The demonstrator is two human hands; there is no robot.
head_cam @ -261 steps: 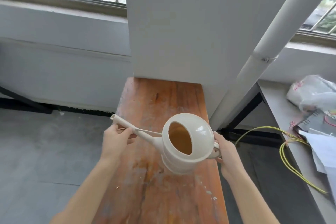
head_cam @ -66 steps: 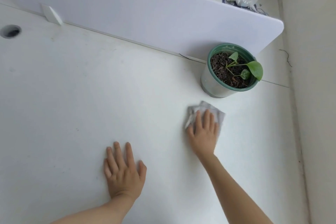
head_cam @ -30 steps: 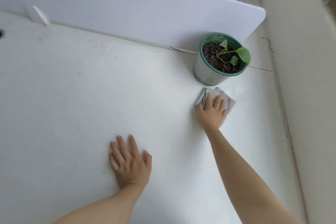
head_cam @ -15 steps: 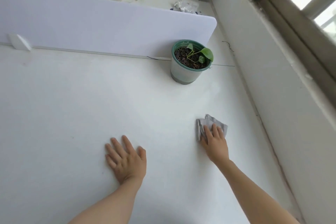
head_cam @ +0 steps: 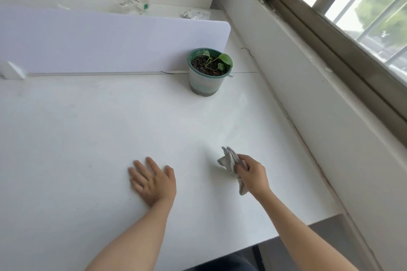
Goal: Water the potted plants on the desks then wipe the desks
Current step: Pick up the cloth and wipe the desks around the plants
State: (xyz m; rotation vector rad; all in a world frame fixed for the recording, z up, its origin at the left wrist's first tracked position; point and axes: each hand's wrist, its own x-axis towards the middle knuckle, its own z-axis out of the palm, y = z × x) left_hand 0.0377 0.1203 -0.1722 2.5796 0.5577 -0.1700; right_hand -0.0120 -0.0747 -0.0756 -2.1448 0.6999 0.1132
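Note:
A white desk [head_cam: 88,130] fills the view. A small potted plant [head_cam: 208,71] in a green-rimmed pot stands at the back right, against a white divider panel [head_cam: 110,44]. My right hand [head_cam: 251,172] pinches a crumpled grey cloth [head_cam: 230,161] and holds it lifted just off the desk, well in front of the pot. My left hand [head_cam: 154,182] lies flat on the desk with its fingers spread, to the left of the cloth.
A wall [head_cam: 319,99] with a window [head_cam: 361,6] runs along the desk's right edge. Behind the divider lie a plastic bottle [head_cam: 134,4] and crumpled wrapping [head_cam: 195,14]. The desk's front edge [head_cam: 308,226] is close at the lower right.
My right hand pulled the cloth back from beside the pot toward me, then gathered and lifted it off the desk. The left hand stayed flat in place.

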